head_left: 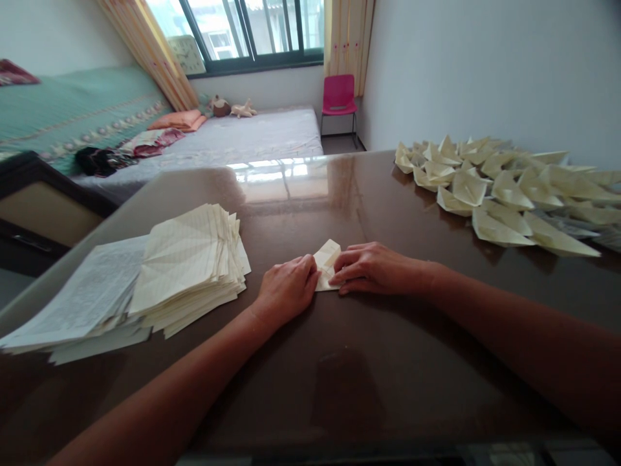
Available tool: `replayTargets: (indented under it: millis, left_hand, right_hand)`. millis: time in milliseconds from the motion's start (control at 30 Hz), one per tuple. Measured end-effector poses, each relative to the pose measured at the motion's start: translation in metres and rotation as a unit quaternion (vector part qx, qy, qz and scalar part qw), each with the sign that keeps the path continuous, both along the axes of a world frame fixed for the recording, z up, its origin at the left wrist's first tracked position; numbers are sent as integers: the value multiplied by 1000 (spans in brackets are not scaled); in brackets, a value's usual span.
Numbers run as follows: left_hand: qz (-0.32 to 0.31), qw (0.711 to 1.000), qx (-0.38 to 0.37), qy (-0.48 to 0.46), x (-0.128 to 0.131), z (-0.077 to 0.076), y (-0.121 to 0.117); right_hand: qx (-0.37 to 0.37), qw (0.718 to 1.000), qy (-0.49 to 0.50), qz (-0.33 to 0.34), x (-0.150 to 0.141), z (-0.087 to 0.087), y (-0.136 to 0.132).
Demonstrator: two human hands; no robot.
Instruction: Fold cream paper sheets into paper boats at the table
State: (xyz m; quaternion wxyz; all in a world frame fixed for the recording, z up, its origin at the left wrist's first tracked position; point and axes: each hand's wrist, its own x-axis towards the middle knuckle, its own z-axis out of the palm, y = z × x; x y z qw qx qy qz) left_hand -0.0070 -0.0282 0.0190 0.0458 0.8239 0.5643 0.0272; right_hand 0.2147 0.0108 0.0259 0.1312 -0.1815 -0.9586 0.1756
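Observation:
A small cream sheet of folded paper (328, 256) lies on the glossy brown table (310, 362), between my two hands. My left hand (290, 285) is closed on its left edge, fingers curled and thumb against the paper. From the other side my right hand (371, 268) grips the right part, its fingertips pressed onto the folds. Part of the paper is hidden under the fingers. To the left of my left hand is a thick stack of lined cream sheets (179, 259), with creases across the top one.
Many folded paper boats (468, 188) crowd the table's right side by the wall. Printed sheets (87, 291) lie partly under the cream stack. Beyond the table are a bed (272, 133), a pink chair (339, 96) and a window; a dark wooden cabinet (43, 207) stands at the left.

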Motion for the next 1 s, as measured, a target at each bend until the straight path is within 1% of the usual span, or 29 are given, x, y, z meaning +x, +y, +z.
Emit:
replayTargets:
  millis: [367,467,633,700,767,833,900,933,1000]
  left_hand:
    - [9,1000,-3,-2,1,0,-2]
    - [6,1000,2,1,2,-1,-2]
    - [1,1000,10,-1,2,-6,-3]
    - [6,1000,23,0,2,-7,-4]
    - [6,999,53,5,0,-6,-5]
    - [-25,994,105,5,-3,-4,-7]
    - [-93,983,156,1,-7,-1,-10]
    - [-135,976,168,-1,-9,0,-13]
    - [-204,965,165,3,-12,1,-19]
  right_hand:
    - [-5,1000,7,-24,0,-2,-5]
    - [30,999,-21,-27,-3,1,-9]
    - [133,983,-119,-30,-10,7,-19]
    - [147,978,-146,-27,-12,8,-23]
    - [150,975,-160,-26,-13,9,-24]
    - [152,974,-164,-27,-13,9,-24]
    - [154,974,-163,-28,-12,8,-24]
    - [155,974,-162,-30,-12,8,-24]
    - [156,974,-160,-33,-12,8,-24]
